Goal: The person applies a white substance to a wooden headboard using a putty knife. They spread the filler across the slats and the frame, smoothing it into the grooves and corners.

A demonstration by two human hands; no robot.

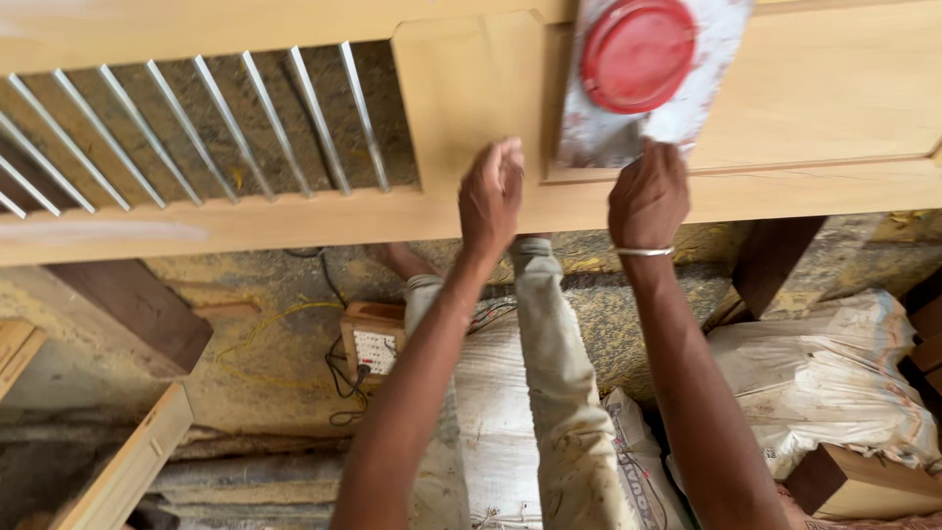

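At nine o'clock the door's [294, 221] slatted opening [196, 128] shows dusty floor through it. Left hand [491, 196], near centre, presses fingers bunched against the pale wood beside the raised panel's [834, 98] edge; whether it pinches anything I cannot tell. Right hand [648, 196], toward one o'clock, grips the lower corner of a smeared flat plate [687, 98] carrying a red lid [638, 54], which rests on the panel. This looks like filling or smoothing the wood surface; the next move likely calls for firm, even rubbing along the moulding while steadying the plate. Below, at seven o'clock, a switch box [373, 344] lies on sacks [834, 383].
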